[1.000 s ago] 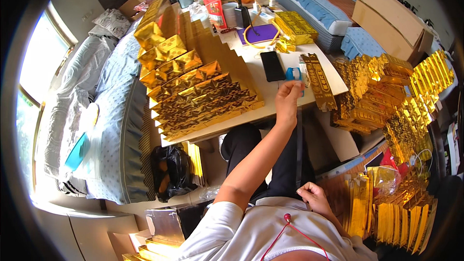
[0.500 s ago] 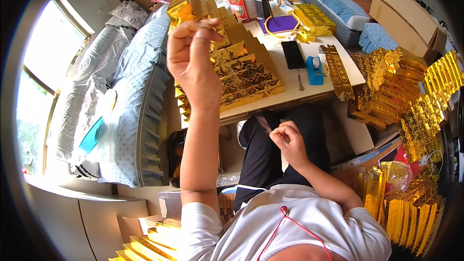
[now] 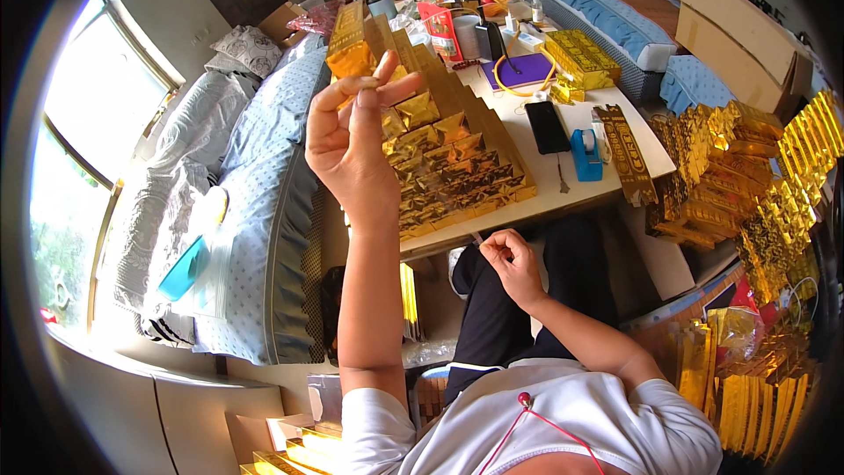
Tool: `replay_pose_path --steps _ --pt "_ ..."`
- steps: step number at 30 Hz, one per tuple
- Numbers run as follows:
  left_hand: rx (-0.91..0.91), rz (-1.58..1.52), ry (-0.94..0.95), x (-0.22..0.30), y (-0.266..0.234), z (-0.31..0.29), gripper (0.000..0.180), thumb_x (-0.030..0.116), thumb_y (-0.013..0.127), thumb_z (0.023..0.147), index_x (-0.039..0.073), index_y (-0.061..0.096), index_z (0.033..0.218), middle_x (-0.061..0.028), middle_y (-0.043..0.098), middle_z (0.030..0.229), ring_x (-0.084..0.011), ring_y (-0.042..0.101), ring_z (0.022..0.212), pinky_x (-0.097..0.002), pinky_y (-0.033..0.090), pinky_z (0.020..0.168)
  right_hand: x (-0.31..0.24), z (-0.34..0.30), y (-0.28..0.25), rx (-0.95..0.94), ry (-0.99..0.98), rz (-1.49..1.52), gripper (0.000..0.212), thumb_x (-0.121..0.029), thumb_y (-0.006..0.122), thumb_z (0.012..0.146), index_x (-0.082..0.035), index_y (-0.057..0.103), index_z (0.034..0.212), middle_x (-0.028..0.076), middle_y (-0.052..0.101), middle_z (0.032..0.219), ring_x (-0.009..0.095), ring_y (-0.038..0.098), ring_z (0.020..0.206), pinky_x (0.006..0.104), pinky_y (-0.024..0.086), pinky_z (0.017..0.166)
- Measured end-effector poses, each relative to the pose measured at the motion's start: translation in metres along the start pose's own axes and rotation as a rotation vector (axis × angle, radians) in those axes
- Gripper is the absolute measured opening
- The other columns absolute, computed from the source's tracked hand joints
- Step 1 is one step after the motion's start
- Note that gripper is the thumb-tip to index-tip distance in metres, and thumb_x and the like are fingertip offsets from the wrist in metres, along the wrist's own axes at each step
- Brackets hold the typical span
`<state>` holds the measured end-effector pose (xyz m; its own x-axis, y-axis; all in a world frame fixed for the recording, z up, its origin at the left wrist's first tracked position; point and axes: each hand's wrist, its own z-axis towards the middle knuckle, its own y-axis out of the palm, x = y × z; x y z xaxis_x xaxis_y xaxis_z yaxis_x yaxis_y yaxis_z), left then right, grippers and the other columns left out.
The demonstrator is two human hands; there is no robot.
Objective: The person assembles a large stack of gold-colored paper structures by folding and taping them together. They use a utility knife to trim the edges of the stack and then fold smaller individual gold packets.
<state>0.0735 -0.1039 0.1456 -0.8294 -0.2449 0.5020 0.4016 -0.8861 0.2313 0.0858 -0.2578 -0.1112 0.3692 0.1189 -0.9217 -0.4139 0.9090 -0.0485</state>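
My left hand is raised over the near left side of a stepped stack of shiny gold foil pieces. Its thumb meets a bent finger while other fingers stick up; anything between them is too small to make out. Above my lap, by the table's front edge, my right hand is closed in a pinch. A short end of a thin, see-through strip pokes out from it. On the table to the right stand a blue tape dispenser and a black phone.
More folded gold stacks fill the right side, with others low at the right and lower left. A purple book and a yellow-gold box lie farther back. A blue-covered sofa runs along the left.
The view has shifted, so the table sits lower. My left hand's upper fingers have spread apart more. My right hand is closer to the table edge, and less of the strip shows.
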Motion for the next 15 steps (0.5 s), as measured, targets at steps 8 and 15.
replay_pose_path --steps 8,15 --pt "-0.032 0.548 0.311 -0.009 -0.024 0.016 0.007 0.002 0.07 0.09 0.004 0.072 0.096 -0.0091 0.07 0.115 -0.0247 0.059 0.119 -0.0403 0.04 0.108 0.009 0.014 0.016 0.023 0.035 0.049 0.015 -0.014 0.067 0.097 -0.001 0.062 0.091 0.003 0.061 0.075 0.011 0.055 0.067 0.0263 0.046 0.064" --pt "-0.182 0.947 0.464 -0.006 -0.032 0.019 0.012 0.011 0.079 0.074 0.014 0.078 0.085 -0.002 0.067 0.122 -0.0299 0.047 0.132 -0.0428 0.031 0.11 0.043 0.026 0.024 0.045 0.051 -0.069 0.018 -0.019 0.069 0.094 -0.001 0.066 0.094 0.008 0.067 0.078 0.017 0.062 0.069 0.0312 0.049 0.065"
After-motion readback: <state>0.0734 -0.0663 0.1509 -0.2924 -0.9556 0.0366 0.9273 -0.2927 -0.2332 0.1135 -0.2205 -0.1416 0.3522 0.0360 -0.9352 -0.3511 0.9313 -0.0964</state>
